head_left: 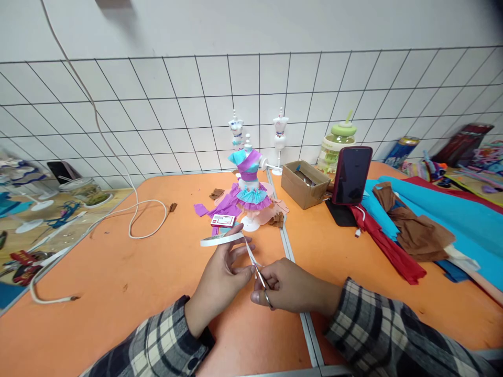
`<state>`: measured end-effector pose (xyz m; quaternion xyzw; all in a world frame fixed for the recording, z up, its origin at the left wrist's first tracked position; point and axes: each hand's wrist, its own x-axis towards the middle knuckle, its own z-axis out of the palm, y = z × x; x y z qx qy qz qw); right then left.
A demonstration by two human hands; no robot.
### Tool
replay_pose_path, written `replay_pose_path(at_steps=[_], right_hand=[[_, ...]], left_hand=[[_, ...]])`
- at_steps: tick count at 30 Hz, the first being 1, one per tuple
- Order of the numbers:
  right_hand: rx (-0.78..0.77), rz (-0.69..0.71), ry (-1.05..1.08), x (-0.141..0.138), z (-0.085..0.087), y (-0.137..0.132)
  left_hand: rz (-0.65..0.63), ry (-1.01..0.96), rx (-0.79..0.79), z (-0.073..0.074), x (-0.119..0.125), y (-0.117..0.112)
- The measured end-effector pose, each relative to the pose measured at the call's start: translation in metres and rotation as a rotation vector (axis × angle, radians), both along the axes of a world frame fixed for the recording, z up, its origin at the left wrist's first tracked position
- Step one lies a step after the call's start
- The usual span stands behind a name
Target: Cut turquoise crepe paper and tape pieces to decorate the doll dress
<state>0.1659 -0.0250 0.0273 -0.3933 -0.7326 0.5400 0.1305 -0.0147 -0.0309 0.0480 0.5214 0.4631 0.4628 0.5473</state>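
My left hand (226,272) holds a roll of narrow white tape (220,240), with a strip pulled down from the roll toward my fingertips. In my right hand (288,285) is a small pair of metal scissors (261,280), its blades pointing up at the strip beside my left thumb. Whether the blades have cut into the strip I cannot tell. Just beyond the hands stands a small mannequin (249,183) dressed in purple and turquoise paper-like ruffles. A small white box with a red edge (223,220) lies at its base among purple scraps (201,210).
Two bare white mini mannequins (280,128) stand by the tiled wall. To the right are a cardboard box (304,183), a phone on a stand (352,175), a green-lidded jug (341,139) and coloured sheets (432,209). A white cable (137,209) loops across the left side.
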Motion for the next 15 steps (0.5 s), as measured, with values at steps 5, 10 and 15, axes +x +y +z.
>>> replay_pose_path(at_steps=[5, 10, 15], right_hand=[[0.06, -0.026, -0.021, -0.0015, -0.0025, -0.0016], [0.106, -0.025, -0.046, -0.0008, -0.0044, -0.0017], [0.112, -0.028, -0.07, -0.0007, -0.0039, -0.0016]], left_hand=[[0.014, 0.001, 0.011, -0.0028, -0.0007, 0.0006], [0.013, -0.002, 0.007, -0.0019, -0.0006, 0.0003], [0.009, -0.009, -0.001, -0.002, -0.0002, 0.0007]])
